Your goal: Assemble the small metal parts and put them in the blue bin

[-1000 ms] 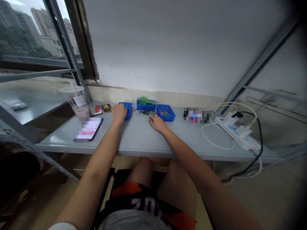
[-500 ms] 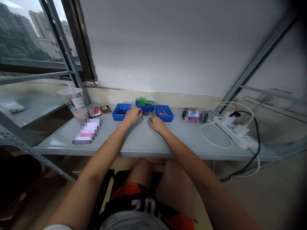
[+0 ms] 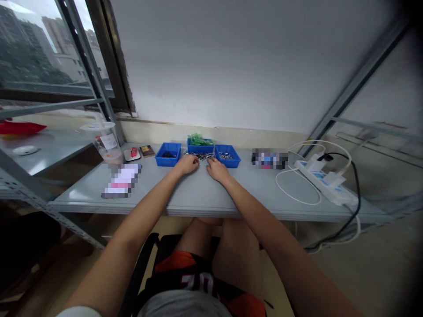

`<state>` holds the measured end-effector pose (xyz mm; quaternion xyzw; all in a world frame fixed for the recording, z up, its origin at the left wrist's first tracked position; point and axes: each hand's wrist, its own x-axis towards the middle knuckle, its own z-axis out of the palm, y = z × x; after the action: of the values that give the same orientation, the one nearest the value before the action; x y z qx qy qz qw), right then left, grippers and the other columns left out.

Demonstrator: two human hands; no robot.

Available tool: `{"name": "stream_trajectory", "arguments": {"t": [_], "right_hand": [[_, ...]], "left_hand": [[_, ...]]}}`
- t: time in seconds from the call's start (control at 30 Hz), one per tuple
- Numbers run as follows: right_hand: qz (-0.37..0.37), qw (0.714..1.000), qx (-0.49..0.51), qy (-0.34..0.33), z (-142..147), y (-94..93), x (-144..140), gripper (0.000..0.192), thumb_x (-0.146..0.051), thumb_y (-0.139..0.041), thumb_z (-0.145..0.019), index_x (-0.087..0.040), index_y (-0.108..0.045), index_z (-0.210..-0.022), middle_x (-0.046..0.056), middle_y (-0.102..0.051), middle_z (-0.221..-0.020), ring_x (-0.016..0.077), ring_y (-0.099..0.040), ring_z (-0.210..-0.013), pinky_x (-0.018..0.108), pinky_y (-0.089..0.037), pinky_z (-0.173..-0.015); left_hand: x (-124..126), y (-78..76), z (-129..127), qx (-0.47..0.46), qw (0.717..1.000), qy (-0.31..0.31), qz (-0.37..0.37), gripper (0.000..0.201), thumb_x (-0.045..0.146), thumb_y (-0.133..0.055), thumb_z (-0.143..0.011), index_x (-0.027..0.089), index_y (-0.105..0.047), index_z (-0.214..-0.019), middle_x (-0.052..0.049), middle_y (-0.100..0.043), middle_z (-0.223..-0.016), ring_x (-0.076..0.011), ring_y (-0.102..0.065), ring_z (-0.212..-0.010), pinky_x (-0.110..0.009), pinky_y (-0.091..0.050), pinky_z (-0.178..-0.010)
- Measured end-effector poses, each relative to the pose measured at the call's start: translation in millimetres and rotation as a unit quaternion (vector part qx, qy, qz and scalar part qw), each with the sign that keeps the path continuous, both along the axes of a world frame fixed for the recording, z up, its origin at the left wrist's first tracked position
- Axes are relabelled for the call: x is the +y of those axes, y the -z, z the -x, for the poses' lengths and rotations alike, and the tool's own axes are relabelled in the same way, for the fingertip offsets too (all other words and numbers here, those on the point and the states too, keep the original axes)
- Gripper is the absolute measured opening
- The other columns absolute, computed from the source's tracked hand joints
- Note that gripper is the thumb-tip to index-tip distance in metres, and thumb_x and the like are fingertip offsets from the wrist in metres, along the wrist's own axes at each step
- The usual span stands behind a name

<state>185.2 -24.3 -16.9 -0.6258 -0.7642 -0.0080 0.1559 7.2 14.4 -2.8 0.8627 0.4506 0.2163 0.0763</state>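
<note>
Both hands rest on the grey shelf table point(image 3: 198, 193) near its far edge. My left hand point(image 3: 187, 164) and my right hand point(image 3: 216, 168) lie close together, just in front of a small pile of dark metal parts point(image 3: 200, 155). Their fingertips are at the pile; what they pinch is too small to tell. Three blue bins stand behind: the left bin point(image 3: 168, 154) with dark parts, the middle bin point(image 3: 199, 145) with green pieces, the right bin point(image 3: 228, 155) with metal parts.
A phone point(image 3: 121, 186), a plastic cup point(image 3: 105, 141), a small white dish with a red item point(image 3: 131, 153) and a small box point(image 3: 146, 150) lie at the left. A power strip point(image 3: 325, 181) with white and black cables sits at the right.
My left hand has left the left blue bin and moved right to the pile of metal parts, beside my right hand. The right hand has barely shifted.
</note>
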Motion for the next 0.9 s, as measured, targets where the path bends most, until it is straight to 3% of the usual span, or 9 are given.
{"name": "stream_trajectory", "arguments": {"t": [0.23,0.57,0.9], "right_hand": [[-0.005,1.000,0.002,-0.018,-2.6,2.9,3.3,0.038,-0.024,-0.041,-0.094,-0.023,-0.058,-0.128,0.012,-0.058,-0.130,0.0276,-0.061,-0.110,0.039,-0.048,-0.089],[-0.042,0.985,0.055,-0.158,3.0,3.7,5.3,0.030,-0.014,-0.043,-0.095,-0.016,-0.062,-0.117,0.010,-0.066,-0.113,0.0185,-0.060,-0.103,0.029,-0.043,-0.089],[-0.038,0.986,0.052,-0.155,-1.4,7.7,9.5,0.028,-0.014,-0.046,-0.093,-0.015,-0.066,-0.112,0.011,-0.065,-0.110,0.0188,-0.059,-0.102,0.029,-0.042,-0.092]], "left_hand": [[1.1,1.7,0.4,-0.005,1.000,-0.002,0.004,0.024,0.023,-0.056,-0.083,0.014,-0.073,-0.097,-0.012,-0.073,-0.090,-0.0233,-0.066,-0.083,-0.030,-0.049,-0.078],[-0.2,-0.6,-1.5,0.045,0.998,0.035,0.029,0.028,0.020,-0.053,-0.082,0.013,-0.074,-0.099,-0.010,-0.075,-0.093,-0.0215,-0.066,-0.085,-0.027,-0.048,-0.076],[2.4,0.4,-0.8,0.050,0.995,0.075,0.039,0.028,0.029,-0.054,-0.078,0.016,-0.077,-0.088,-0.007,-0.075,-0.083,-0.0189,-0.064,-0.075,-0.025,-0.045,-0.070]]}}
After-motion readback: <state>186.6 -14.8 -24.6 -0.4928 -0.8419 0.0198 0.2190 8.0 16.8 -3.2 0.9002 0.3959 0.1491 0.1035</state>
